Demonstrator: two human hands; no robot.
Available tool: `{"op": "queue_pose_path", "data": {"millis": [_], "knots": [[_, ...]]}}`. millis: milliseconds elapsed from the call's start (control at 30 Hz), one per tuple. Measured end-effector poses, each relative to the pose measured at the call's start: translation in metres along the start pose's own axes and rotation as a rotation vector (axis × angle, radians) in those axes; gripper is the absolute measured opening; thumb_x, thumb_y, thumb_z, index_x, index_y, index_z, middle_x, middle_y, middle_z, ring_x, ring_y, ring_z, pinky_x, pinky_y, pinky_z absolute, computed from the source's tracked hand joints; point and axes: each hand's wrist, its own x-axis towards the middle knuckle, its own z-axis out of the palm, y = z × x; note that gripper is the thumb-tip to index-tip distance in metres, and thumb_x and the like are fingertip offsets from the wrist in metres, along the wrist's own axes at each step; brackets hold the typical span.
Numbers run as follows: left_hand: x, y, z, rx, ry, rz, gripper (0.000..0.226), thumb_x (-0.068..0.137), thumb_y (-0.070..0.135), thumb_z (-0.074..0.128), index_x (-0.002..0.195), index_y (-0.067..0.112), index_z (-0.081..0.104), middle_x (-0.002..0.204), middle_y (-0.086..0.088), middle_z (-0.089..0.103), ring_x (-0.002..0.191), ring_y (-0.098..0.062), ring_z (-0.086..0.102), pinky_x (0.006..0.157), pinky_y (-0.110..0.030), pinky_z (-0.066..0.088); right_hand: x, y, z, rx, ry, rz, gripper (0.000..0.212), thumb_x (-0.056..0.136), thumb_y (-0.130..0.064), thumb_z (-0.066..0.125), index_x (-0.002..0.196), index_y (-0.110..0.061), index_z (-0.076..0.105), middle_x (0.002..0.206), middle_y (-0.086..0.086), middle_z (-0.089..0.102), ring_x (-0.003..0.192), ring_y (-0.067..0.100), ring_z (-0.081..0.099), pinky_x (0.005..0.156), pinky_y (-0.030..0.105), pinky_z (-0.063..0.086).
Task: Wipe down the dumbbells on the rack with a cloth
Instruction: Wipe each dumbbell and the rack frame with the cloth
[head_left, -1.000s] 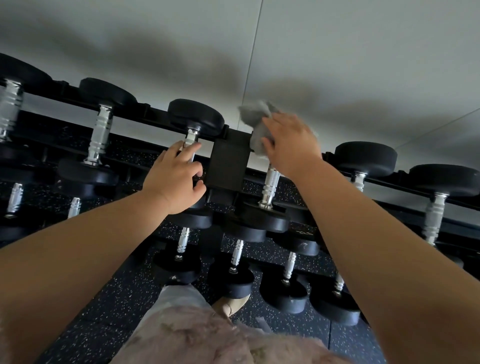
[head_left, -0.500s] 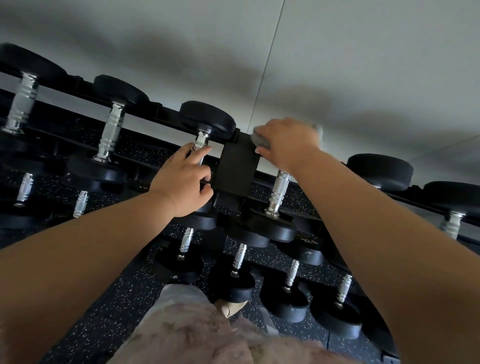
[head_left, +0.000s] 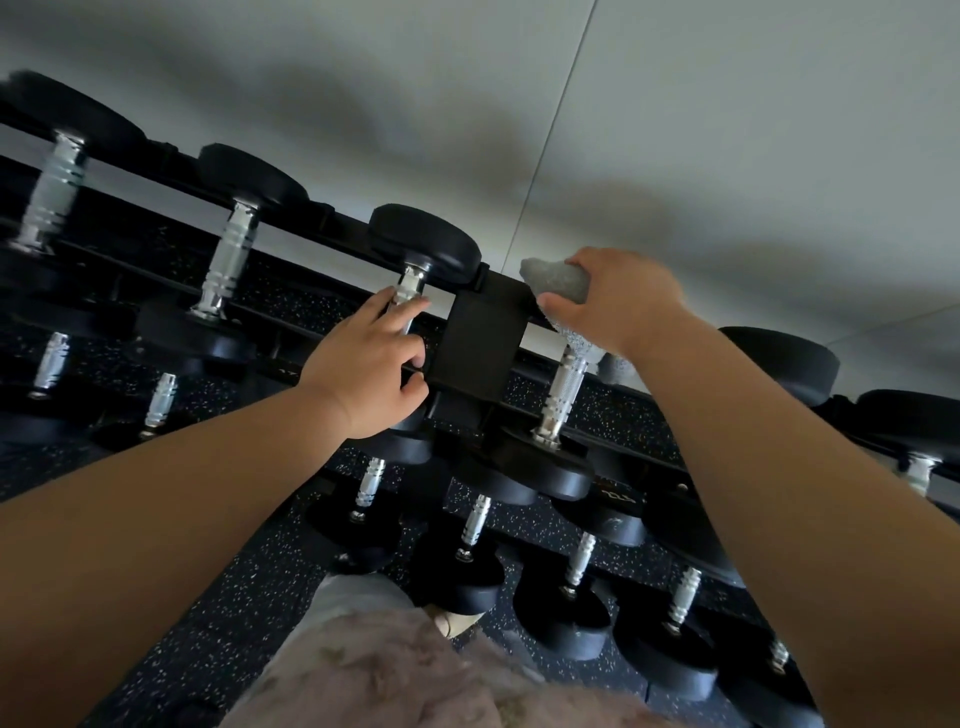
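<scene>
Cloth in right-hand fingers, atop dumbbell

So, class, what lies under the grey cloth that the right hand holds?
A dumbbell's chrome handle comes out from under the cloth and runs down to its black lower head. The upper head cannot be seen: the cloth and right hand cover it.

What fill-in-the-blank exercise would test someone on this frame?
The grey cloth is gripped by the ____ hand.
The left hand grips a dumbbell by its chrome ____.
The dumbbells lie in rows on a black ____.
Missing words: right; handle; rack.
</scene>
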Motion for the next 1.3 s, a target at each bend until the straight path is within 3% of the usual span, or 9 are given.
{"op": "queue_pose_path", "data": {"millis": [167, 267, 400, 500, 833, 933, 1100, 1233, 1300], "knots": [[0.0, 0.001, -0.001, 0.006, 0.008, 0.012, 0.017, 0.094, 0.038, 0.061, 0.093, 0.025, 0.072, 0.169, 0.006, 0.032, 0.159, -0.027, 0.018, 0.11, -0.051, 0.046, 0.015, -0.012, 0.006, -0.165, -0.024, -0.03, 0.047, 0.091, -0.072, 0.047, 0.106, -0.03, 0.059, 0.087, -0.006, 0.057, 0.083, 0.022, 0.06, 0.06, 0.031, 0.046], [0.0, 0.0, -0.002, -0.007, 0.007, 0.016, 0.018, 0.094, 0.037, 0.061, 0.093, 0.024, 0.072, 0.169, 0.005, 0.032, 0.16, -0.028, 0.019, 0.111, -0.051, 0.045, -0.012, 0.01, 0.009, 0.11, 0.076, 0.02, 0.045, 0.094, -0.07, 0.049, 0.122, -0.036, 0.062, 0.09, -0.014, 0.062, 0.076, 0.012, 0.062, 0.063, 0.03, 0.054], [0.001, -0.002, 0.0, -0.001, 0.005, 0.028, 0.017, 0.094, 0.037, 0.062, 0.094, 0.024, 0.072, 0.169, 0.004, 0.032, 0.16, -0.03, 0.02, 0.113, -0.051, 0.043, -0.045, 0.041, 0.026, 0.45, 0.225, 0.244, 0.04, 0.103, -0.059, 0.043, 0.087, -0.025, 0.055, 0.076, -0.005, 0.059, 0.063, 0.014, 0.059, 0.053, 0.027, 0.047], [0.001, -0.003, 0.002, -0.019, 0.021, 0.034, 0.015, 0.093, 0.035, 0.063, 0.092, 0.023, 0.071, 0.168, 0.004, 0.034, 0.16, -0.031, 0.021, 0.114, -0.051, 0.041, -0.036, 0.038, 0.028, 0.495, 0.19, 0.343, 0.051, 0.107, -0.056, 0.028, 0.083, -0.018, 0.053, 0.074, 0.001, 0.055, 0.064, 0.017, 0.052, 0.058, 0.036, 0.046], [0.0, -0.004, 0.003, -0.037, 0.038, 0.045, 0.011, 0.092, 0.031, 0.065, 0.087, 0.023, 0.07, 0.167, 0.003, 0.036, 0.159, -0.03, 0.023, 0.116, -0.049, 0.039, 0.002, -0.025, 0.006, -0.046, 0.096, -0.126, 0.046, 0.104, -0.055, 0.029, 0.077, -0.027, 0.054, 0.075, -0.005, 0.057, 0.07, 0.021, 0.06, 0.055, 0.027, 0.044], [0.0, -0.005, 0.003, -0.029, 0.029, 0.038, 0.011, 0.092, 0.032, 0.064, 0.087, 0.024, 0.07, 0.168, 0.004, 0.035, 0.159, -0.029, 0.022, 0.116, -0.049, 0.038, -0.01, 0.001, 0.012, -0.017, 0.113, -0.03, 0.041, 0.102, -0.061, 0.033, 0.101, -0.031, 0.062, 0.081, -0.006, 0.06, 0.072, 0.018, 0.063, 0.059, 0.031, 0.054], [0.001, -0.005, 0.003, -0.022, 0.003, 0.02, 0.013, 0.093, 0.036, 0.063, 0.09, 0.026, 0.07, 0.17, 0.004, 0.031, 0.16, -0.029, 0.018, 0.119, -0.049, 0.036, -0.039, 0.034, 0.021, 0.465, 0.217, 0.403, 0.052, 0.108, -0.053, 0.034, 0.075, -0.018, 0.053, 0.066, -0.001, 0.053, 0.053, 0.014, 0.047, 0.051, 0.024, 0.036], [0.001, -0.005, 0.003, -0.016, -0.006, 0.017, 0.014, 0.094, 0.037, 0.062, 0.092, 0.026, 0.07, 0.171, 0.004, 0.03, 0.161, -0.029, 0.016, 0.121, -0.049, 0.034, -0.027, 0.037, 0.024, 0.542, 0.161, 0.5, 0.054, 0.111, -0.043, 0.024, 0.076, -0.013, 0.052, 0.073, 0.008, 0.053, 0.066, 0.024, 0.049, 0.059, 0.032, 0.038], [0.001, -0.006, 0.003, -0.01, -0.009, 0.018, 0.014, 0.094, 0.037, 0.062, 0.092, 0.026, 0.07, 0.171, 0.004, 0.03, 0.161, -0.029, 0.017, 0.12, -0.049, 0.035, -0.01, 0.035, 0.018, 0.542, 0.058, 0.534, 0.044, 0.111, -0.03, 0.027, 0.096, -0.01, 0.063, 0.094, 0.016, 0.063, 0.081, 0.028, 0.058, 0.069, 0.033, 0.044]]}}
